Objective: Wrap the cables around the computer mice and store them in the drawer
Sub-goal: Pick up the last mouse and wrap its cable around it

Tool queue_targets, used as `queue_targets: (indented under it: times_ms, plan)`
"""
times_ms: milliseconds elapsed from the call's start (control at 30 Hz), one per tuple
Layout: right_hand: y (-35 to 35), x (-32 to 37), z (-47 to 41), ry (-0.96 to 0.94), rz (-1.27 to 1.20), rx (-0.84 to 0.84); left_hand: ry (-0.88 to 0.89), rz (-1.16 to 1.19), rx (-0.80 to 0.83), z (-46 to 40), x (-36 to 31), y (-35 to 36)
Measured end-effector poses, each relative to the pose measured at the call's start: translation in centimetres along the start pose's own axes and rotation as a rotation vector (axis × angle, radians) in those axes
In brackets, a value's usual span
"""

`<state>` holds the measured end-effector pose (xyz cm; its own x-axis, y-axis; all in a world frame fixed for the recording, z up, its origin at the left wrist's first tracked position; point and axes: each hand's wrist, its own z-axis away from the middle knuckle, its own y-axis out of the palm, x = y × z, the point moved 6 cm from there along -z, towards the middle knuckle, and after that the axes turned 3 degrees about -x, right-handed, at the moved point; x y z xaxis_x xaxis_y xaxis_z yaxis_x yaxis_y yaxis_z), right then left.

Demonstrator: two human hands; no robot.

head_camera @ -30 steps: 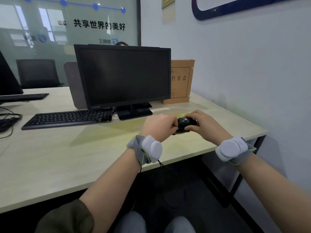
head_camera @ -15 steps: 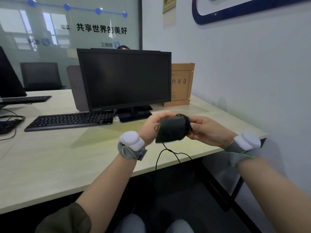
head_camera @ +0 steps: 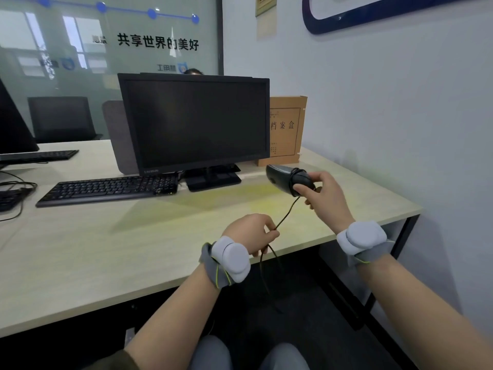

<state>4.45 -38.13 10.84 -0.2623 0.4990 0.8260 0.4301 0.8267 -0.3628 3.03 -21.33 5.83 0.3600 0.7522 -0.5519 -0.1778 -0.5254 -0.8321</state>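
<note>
Head view shows the right hand [head_camera: 326,198] gripping a black mouse [head_camera: 288,180] in the air, just right of the monitor's [head_camera: 194,124] stand and above the tabletop [head_camera: 106,249], with a few turns of cable [head_camera: 286,214] already banded round its rear end. Half a second ago both hands were bunched close around the mouse in front of the monitor; now the left hand [head_camera: 250,233] has dropped away toward the tabletop's near edge, pinching the cable between its fingertips so that a straight run stretches from it up to the mouse. Past that pinch, the rest of the cable hangs off the near edge in a loose loop down into the dark space under the tabletop. That reads as a pull to draw out slack for the next turn, so the wrapping looks only partly done, and no drawer is in view yet. Room is fair: the tabletop right of the monitor is bare, the keyboard [head_camera: 106,188] lies well left of it, and a brown file box [head_camera: 286,129] stands just behind and right of the monitor, against the wall. The hanging loop could snag on the near edge or the frame below as it comes up.
</note>
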Motion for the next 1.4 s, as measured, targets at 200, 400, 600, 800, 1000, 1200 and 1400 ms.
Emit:
queue_targets:
  times_ms: [200,400,600,800,1000,1200,1400]
  plan:
    - [-0.3,0.0,0.0,-0.21,0.443,0.18,0.108,-0.042,-0.038,0.0,-1.6,-3.5]
    - [0.5,1.6,0.7,-0.303,0.609,0.43,0.217,-0.056,-0.158,-0.6,-2.5,-6.0]
    - [1.3,1.6,2.7,-0.09,0.077,0.905,0.364,0.197,-0.151,-0.5,-2.0,-7.2]
    - [1.0,2.3,2.5,0.082,-0.66,0.841,0.275,0.303,-0.064,-0.4,-0.3,-5.4]
    - [1.8,1.1,1.1,0.231,-0.684,0.403,0.152,0.514,0.051,-0.7,-0.9,-2.8]
    - [-0.8,-0.1,-0.4,0.151,-0.334,0.074,-0.071,0.685,0.3,0.0,-0.6,-1.0]
    - [-1.9,-0.4,-0.8,-0.16,0.386,0.048,0.007,0.338,0.149,0.2,-2.3,-3.7]
